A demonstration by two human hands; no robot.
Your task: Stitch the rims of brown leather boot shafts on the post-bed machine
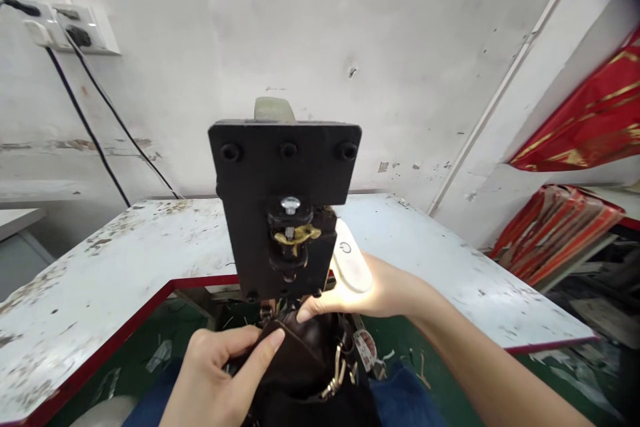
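A dark brown leather bag with gold-coloured metal fittings lies under the black machine head, above my lap. My left hand pinches a folded edge of the leather between thumb and fingers, just below and left of the head. From the right, my right hand reaches in; its thumb presses on the leather close under the head. The other fingers of that hand are hidden behind the head. A white lamp on the head's right side shines on my right hand.
A worn pale table with a red edge surrounds the cut-out at the machine. Behind it is a stained wall with a socket and hanging cables. Orange-red folded material and a red bag are at right.
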